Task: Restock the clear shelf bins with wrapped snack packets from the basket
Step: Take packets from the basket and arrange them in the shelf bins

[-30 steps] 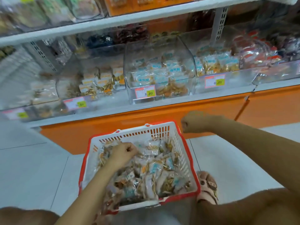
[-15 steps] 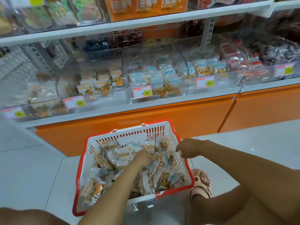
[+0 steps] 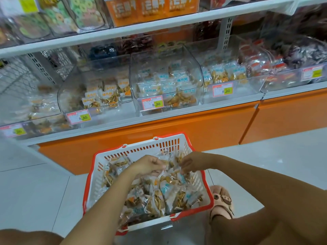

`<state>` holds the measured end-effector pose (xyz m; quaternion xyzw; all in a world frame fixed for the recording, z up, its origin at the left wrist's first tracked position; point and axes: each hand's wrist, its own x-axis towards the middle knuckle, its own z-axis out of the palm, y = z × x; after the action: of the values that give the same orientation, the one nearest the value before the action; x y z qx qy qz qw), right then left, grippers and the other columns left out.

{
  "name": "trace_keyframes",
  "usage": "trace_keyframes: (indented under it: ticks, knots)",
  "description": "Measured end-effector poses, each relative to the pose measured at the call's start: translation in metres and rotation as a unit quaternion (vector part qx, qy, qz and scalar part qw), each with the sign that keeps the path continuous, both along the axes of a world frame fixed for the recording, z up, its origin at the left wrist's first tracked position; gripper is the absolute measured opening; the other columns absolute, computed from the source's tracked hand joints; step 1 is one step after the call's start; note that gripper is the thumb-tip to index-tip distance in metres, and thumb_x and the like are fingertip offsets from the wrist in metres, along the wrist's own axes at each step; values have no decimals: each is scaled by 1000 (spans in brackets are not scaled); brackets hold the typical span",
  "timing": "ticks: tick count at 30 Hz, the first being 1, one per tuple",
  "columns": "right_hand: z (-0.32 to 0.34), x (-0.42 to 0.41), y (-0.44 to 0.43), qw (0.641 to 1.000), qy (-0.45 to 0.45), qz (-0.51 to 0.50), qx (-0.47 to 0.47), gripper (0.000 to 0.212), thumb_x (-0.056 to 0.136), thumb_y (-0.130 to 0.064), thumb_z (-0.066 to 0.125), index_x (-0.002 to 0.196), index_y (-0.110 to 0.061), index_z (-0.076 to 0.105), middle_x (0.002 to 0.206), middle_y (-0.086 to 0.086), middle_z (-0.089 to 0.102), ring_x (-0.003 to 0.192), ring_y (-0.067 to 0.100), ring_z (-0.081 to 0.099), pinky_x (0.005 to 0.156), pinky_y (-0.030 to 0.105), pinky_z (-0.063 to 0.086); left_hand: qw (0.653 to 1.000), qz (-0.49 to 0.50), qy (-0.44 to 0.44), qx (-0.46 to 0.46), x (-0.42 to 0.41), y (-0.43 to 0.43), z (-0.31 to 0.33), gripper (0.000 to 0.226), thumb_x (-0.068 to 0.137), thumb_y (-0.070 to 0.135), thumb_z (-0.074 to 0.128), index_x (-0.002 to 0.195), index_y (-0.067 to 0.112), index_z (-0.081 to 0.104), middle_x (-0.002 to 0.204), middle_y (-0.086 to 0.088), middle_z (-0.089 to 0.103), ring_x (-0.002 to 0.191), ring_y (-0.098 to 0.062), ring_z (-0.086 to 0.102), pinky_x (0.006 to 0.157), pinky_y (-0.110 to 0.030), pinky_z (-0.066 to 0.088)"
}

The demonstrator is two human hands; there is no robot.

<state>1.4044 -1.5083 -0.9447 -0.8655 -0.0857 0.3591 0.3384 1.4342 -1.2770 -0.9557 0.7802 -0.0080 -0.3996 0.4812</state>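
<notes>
A white basket with a red rim [image 3: 99, 175] stands on the floor in front of me, heaped with clear-wrapped snack packets [image 3: 159, 195]. My left hand [image 3: 148, 165] is inside the basket, fingers curled round packets near the top of the heap. My right hand [image 3: 192, 162] reaches in from the right and pinches a packet beside the left hand. On the lowest shelf stands a row of clear bins: a left bin [image 3: 95, 96] with orange-labelled packets, a middle bin [image 3: 166, 82] with blue-labelled packets, and a right bin [image 3: 228, 76].
An orange plinth [image 3: 194, 128] runs under the shelf just behind the basket. My sandalled foot [image 3: 222, 202] rests against the basket's right side. An upper white shelf [image 3: 141, 30] carries more bins. Pale tiled floor spreads to the left and right.
My right hand has come down from above the basket's rim into the basket. My left hand has shifted right across the heap, so both hands now meet over the packets.
</notes>
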Motion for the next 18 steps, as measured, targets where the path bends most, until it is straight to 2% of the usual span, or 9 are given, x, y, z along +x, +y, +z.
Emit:
trace_keyframes:
  ticks: [3, 5, 7, 9, 10, 12, 13, 15, 18]
  knots:
    - [-11, -8, 10, 998, 44, 13, 32, 49, 87, -31, 68, 131, -12, 58, 129, 7, 60, 115, 22, 59, 100, 36, 48, 999, -33, 14, 2, -1, 2, -11, 24, 86, 11, 69, 109, 11, 68, 117, 2, 63, 104, -9, 63, 89, -22, 52]
    - [-18, -15, 18, 998, 41, 29, 29, 45, 88, -35, 66, 124, -8, 63, 121, 9, 64, 109, 24, 62, 98, 36, 49, 1000, -5, 26, -15, -2, 6, -19, 30, 87, 4, 66, 116, 8, 65, 125, -3, 62, 108, -12, 63, 98, -28, 49]
    - [-25, -20, 24, 1000, 8, 22, 20, 37, 90, -31, 65, 114, -3, 68, 108, 14, 68, 99, 28, 64, 92, 35, 50, 999, 31, 18, -15, -4, 9, -23, 23, 86, -1, 65, 108, 5, 68, 121, -5, 64, 92, -9, 66, 95, -28, 51]
    - [-33, -21, 28, 1000, -20, -8, 15, 27, 88, -19, 65, 101, 4, 70, 97, 23, 69, 83, 30, 65, 87, 37, 52, 998, 60, 2, -4, -6, 10, -26, 14, 84, 1, 69, 97, 6, 71, 112, -7, 68, 79, -9, 67, 81, -24, 57]
    - [-36, -19, 27, 999, -20, -24, 11, 23, 87, -14, 65, 98, 5, 71, 96, 24, 69, 74, 24, 64, 86, 36, 53, 998, 62, -9, 9, -8, 10, -26, 11, 83, 4, 70, 93, 7, 71, 101, -5, 70, 70, -7, 66, 71, -21, 56]
    - [-33, -17, 25, 999, -4, -42, 10, 18, 85, -9, 68, 98, 2, 73, 97, 19, 72, 72, 14, 64, 83, 30, 54, 998, 58, -30, 20, -11, 10, -20, 9, 83, 13, 72, 89, 6, 71, 77, 0, 66, 56, -6, 58, 59, -19, 49]
    - [-32, -14, 23, 999, 1, -48, 15, 18, 84, -8, 69, 99, 2, 73, 98, 17, 72, 76, 15, 66, 82, 29, 55, 997, 63, -44, 10, -12, 9, -16, 13, 84, 18, 71, 88, 6, 71, 70, 0, 63, 55, -9, 54, 58, -20, 46]
    - [-23, -8, 19, 995, 8, -80, 51, 20, 84, -7, 70, 102, 2, 72, 98, 16, 72, 83, 18, 69, 80, 27, 57, 991, 88, -97, -15, -11, 3, -2, 16, 89, 24, 66, 83, 10, 69, 69, 2, 61, 62, -12, 54, 61, -21, 45]
    - [2, 9, 9, 975, 23, -153, 162, 19, 87, -8, 67, 103, 2, 68, 94, 11, 72, 82, 16, 70, 77, 24, 57, 966, 129, -225, -9, -6, -10, 31, 19, 96, 25, 54, 80, 16, 60, 70, 4, 55, 66, -11, 51, 62, -21, 41]
